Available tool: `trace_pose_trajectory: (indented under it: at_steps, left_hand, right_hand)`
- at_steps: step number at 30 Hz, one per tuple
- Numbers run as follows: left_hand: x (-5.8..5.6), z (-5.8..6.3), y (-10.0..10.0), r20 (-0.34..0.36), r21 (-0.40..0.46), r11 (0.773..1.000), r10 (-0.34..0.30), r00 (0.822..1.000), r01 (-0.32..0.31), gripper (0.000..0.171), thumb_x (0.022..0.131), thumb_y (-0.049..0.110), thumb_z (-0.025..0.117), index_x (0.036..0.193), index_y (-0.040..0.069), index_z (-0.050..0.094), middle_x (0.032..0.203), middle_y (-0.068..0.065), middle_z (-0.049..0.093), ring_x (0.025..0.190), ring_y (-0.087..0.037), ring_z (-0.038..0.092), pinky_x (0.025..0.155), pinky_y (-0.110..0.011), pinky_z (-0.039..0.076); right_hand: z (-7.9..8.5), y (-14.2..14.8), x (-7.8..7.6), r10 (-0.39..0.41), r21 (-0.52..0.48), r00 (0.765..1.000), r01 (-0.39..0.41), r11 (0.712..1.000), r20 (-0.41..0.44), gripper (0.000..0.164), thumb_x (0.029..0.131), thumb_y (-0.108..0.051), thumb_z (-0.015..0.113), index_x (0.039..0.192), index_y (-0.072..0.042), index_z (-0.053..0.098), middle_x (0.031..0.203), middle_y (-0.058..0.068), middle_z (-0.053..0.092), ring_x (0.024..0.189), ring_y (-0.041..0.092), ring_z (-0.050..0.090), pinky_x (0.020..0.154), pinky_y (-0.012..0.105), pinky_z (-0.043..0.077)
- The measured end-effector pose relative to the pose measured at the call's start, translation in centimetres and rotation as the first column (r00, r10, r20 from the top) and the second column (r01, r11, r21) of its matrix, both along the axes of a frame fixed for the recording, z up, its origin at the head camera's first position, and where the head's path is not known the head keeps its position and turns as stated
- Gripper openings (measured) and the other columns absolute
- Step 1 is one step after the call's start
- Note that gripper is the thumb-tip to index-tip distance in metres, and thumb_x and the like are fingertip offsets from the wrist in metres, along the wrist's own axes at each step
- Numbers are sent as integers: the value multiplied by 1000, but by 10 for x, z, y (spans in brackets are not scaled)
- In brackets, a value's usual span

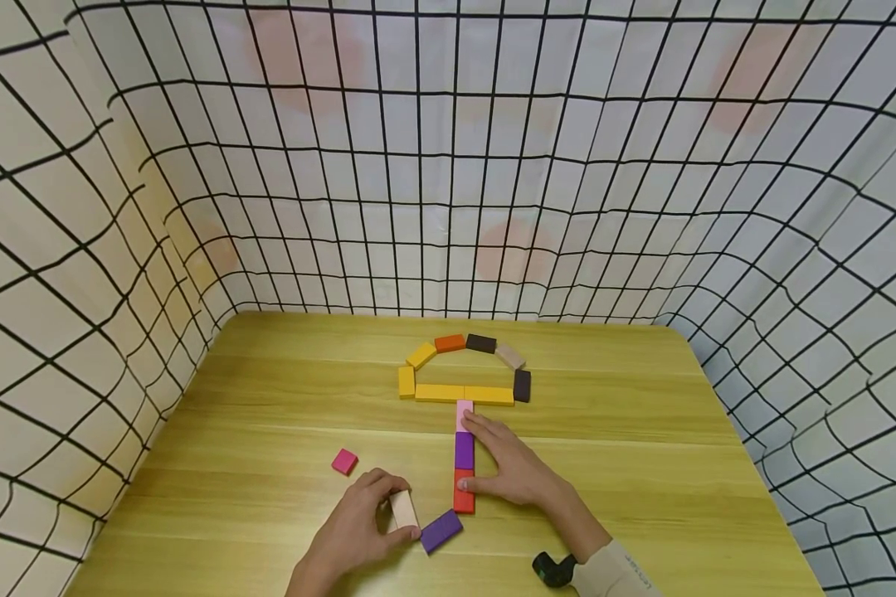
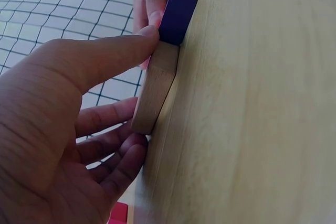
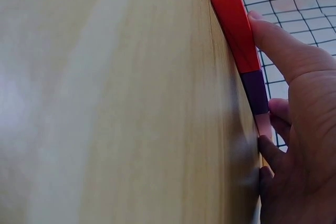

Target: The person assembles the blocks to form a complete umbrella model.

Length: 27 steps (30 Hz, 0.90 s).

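My left hand (image 1: 354, 524) pinches a pale wooden block (image 1: 403, 511) on the table, thumb at the near end and fingers at the far end. One corner of that block meets a slanted purple block (image 1: 441, 531); in the left wrist view my thumb tip lies close to where they join. My right hand (image 1: 513, 466) rests on a straight column of blocks. Its thumb touches the red block (image 1: 464, 501) and its fingertips reach the pink block (image 1: 465, 406), with another purple block (image 1: 464, 450) between. The fingers look fairly straight.
Above the column, two long yellow blocks (image 1: 440, 393) form a bar under an arch of yellow, orange, black and beige blocks, including a black block (image 1: 481, 342). A small magenta block (image 1: 345, 462) lies left. Black netting (image 1: 448, 157) over white sheeting surrounds the wooden table (image 1: 627, 431).
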<state>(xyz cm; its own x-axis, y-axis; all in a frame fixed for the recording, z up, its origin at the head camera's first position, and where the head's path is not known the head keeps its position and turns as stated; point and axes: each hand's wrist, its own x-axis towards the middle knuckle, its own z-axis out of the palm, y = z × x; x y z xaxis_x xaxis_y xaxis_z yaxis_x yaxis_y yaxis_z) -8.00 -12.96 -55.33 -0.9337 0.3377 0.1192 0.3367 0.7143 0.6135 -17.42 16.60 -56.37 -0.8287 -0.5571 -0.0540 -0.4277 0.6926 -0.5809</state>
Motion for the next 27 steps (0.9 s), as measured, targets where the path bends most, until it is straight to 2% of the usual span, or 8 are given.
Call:
trace_pose_trajectory:
  at_steps: [7,15,22,27]
  left_hand:
    - [-5,0,-6,1,42,999,17,1000,-17,47,85,47,83,119,17,72,110,10,65,96,-5,58,87,-28,54]
    - [-20,6,-26,-32,106,981,166,986,-162,47,85,37,86,124,13,72,113,3,70,102,-15,65,88,-37,57]
    - [-33,3,-47,-75,70,957,285,955,-280,58,79,36,91,127,12,71,125,-5,66,117,-29,62,94,-46,57]
    - [-41,0,-63,-79,32,956,292,953,-290,62,75,34,94,126,9,70,122,-8,66,108,-28,63,90,-46,56]
  right_hand:
    - [0,0,0,9,-9,1000,-9,1000,-7,103,85,-72,68,165,-24,25,171,-4,26,158,28,24,126,54,26]
    - [1,1,0,14,-14,1000,-14,1000,-1,102,86,-71,68,166,-24,24,172,-5,23,159,29,23,126,55,25]
    - [-1,1,0,12,-5,1000,-12,1000,4,103,85,-73,66,166,-25,24,172,-5,24,159,28,23,126,55,25]
    - [-1,1,0,16,-13,1000,-16,1000,-2,103,86,-72,67,166,-24,24,172,-5,23,159,29,22,126,56,25]
